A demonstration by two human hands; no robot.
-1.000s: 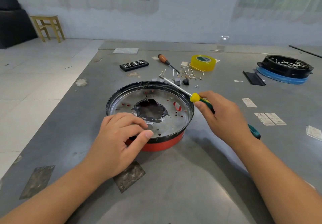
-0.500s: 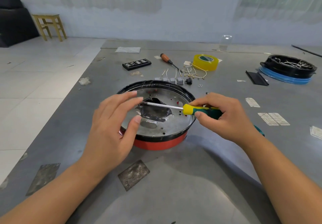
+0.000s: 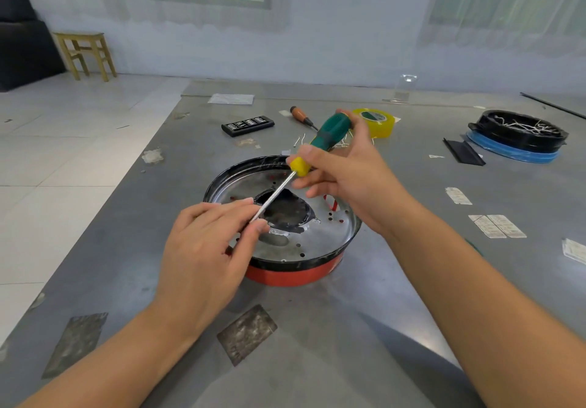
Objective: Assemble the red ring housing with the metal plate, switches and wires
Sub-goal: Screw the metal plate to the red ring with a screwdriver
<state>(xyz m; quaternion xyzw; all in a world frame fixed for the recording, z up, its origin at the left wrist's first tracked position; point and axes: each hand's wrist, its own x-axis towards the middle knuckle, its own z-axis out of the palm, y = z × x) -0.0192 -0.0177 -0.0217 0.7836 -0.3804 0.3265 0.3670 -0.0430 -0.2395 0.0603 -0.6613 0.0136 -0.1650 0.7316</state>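
Screwdriver (image 3: 312, 150): now tilted up steeply from its earlier near-level lie. Right hand (image 3: 348, 179) grips its handle; left hand (image 3: 206, 249) pinches the shaft tip. Red ring housing (image 3: 291, 276) with metal plate (image 3: 323, 236): on the table directly beneath both sets of fingers.

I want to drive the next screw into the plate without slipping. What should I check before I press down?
1. Right hand grips the green screwdriver handle: ok.
2. Left hand fingers pinch the shaft near its tip: ok.
3. Tip seated in a screw: cannot tell, the fingers hide it.
4. Metal plate sits inside the red ring housing: ok.
5. Housing braced against turning: not ok, neither hand holds it.
6. Screwdriver upright over the hole: not ok, it leans steeply.
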